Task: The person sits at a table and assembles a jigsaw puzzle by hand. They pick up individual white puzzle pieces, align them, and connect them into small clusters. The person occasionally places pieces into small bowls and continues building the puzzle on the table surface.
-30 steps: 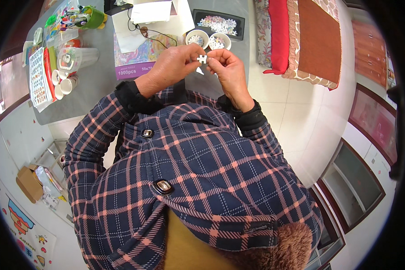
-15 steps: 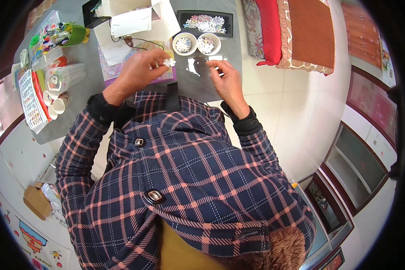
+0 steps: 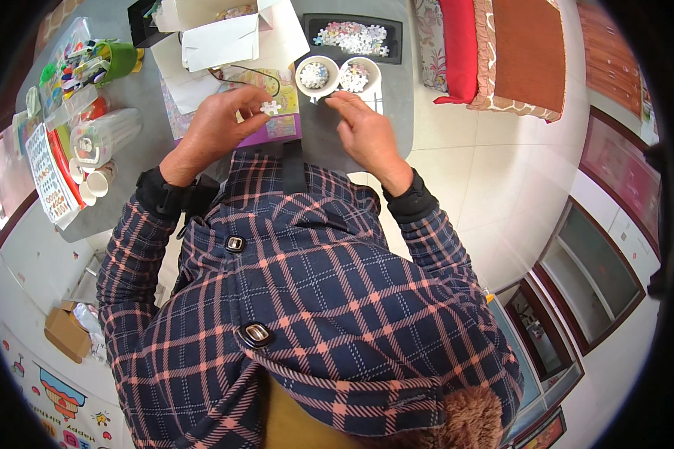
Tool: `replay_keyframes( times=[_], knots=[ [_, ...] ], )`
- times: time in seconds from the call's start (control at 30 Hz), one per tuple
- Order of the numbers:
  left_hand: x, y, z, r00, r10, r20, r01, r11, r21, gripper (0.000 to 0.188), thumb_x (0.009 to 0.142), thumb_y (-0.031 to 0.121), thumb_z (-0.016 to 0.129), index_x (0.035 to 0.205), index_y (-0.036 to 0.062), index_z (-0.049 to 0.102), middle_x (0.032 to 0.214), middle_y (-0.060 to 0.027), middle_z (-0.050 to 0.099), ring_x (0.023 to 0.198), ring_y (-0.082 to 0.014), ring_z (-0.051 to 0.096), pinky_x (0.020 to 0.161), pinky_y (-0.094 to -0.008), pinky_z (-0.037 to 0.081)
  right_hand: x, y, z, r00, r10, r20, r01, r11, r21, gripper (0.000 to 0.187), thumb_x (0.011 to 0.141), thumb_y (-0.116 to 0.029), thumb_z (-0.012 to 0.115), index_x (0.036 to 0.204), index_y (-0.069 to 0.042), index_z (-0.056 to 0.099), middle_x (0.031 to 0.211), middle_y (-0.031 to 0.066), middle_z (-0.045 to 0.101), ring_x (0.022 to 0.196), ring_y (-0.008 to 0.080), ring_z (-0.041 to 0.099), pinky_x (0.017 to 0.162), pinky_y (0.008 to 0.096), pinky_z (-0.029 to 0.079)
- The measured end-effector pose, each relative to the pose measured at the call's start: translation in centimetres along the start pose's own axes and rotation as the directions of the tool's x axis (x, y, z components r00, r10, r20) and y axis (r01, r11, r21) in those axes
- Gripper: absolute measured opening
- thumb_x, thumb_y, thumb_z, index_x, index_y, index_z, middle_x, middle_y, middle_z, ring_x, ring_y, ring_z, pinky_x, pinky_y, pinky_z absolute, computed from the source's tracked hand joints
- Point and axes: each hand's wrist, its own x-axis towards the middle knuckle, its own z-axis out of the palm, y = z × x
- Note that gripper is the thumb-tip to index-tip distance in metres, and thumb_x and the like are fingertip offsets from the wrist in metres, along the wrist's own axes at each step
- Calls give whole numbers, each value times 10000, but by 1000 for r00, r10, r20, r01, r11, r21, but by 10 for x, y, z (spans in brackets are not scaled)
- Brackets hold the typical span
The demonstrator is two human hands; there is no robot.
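My left hand (image 3: 225, 123) is closed, with white jigsaw puzzle pieces (image 3: 270, 108) pinched at its fingertips above a colourful, purple-edged sheet (image 3: 283, 129). On the right, my right hand (image 3: 367, 135) has its thumb and fingers drawn together just in front of the two cups. Whether a small piece sits in those fingertips I cannot make out. The left white cup (image 3: 300, 78) and the right white cup (image 3: 377, 78) both contain puzzle pieces. Behind them, a black tray (image 3: 394, 27) holds a heap of mostly white pieces.
An opened white box (image 3: 217, 45) with a dark cord (image 3: 258, 69) stands at the back. To the left are a green pen holder (image 3: 118, 61), a clear plastic container (image 3: 108, 138), paper cups (image 3: 101, 179) and a sticker sheet (image 3: 50, 176) on the grey table (image 3: 146, 161).
My right hand has moved left toward the left cup, its fingers drawing closer together. My left hand has dipped slightly and still grips puzzle pieces. The view has shifted slightly.
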Motion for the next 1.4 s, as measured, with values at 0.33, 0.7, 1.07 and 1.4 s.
replay_keyframes(
  times=[0.33, 0.7, 1.07, 1.4],
  knots=[
    [-9, 1, 6, 1000, -28, -9, 27, 999, -18, 252, 813, 89, 693, 1051, 26, 636, 780, -104, 664, 665, -216, 634, 610, -318, 510, 1, -5, 13, 988, 5, 154, 22, 985, -173, 397, 789, -58, 569, 1171, 49, 541, 1246, 211, 545, 852, 382, 643, 711, 441, 544],
    [-13, -2, 8, 997, -79, -4, 79, 997, -23, 251, 821, 96, 692, 1056, 26, 638, 792, -103, 679, 683, -206, 644, 620, -316, 522, 0, -4, 31, 998, -17, 64, 22, 996, -83, 408, 792, -29, 564, 1182, 81, 512, 1211, 256, 534, 1007, 406, 589, 844, 429, 514],
    [-16, -7, 12, 996, -89, -12, 88, 994, -59, 261, 832, 122, 695, 1067, 26, 635, 796, -111, 681, 691, -207, 645, 625, -312, 521, 0, -1, 37, 998, -40, 44, 41, 999, -31, 387, 795, 1, 569, 1173, 70, 524, 1197, 248, 535, 1072, 397, 550, 903, 424, 479],
    [-20, -10, 13, 996, -87, -18, 86, 994, -69, 266, 834, 109, 684, 1080, 23, 635, 795, -112, 677, 683, -197, 636, 623, -312, 514, -4, 6, 43, 998, -50, -35, 52, 997, 64, 343, 815, 12, 551, 1159, 19, 559, 1179, 210, 561, 1040, 388, 575, 865, 413, 498]
  ],
)
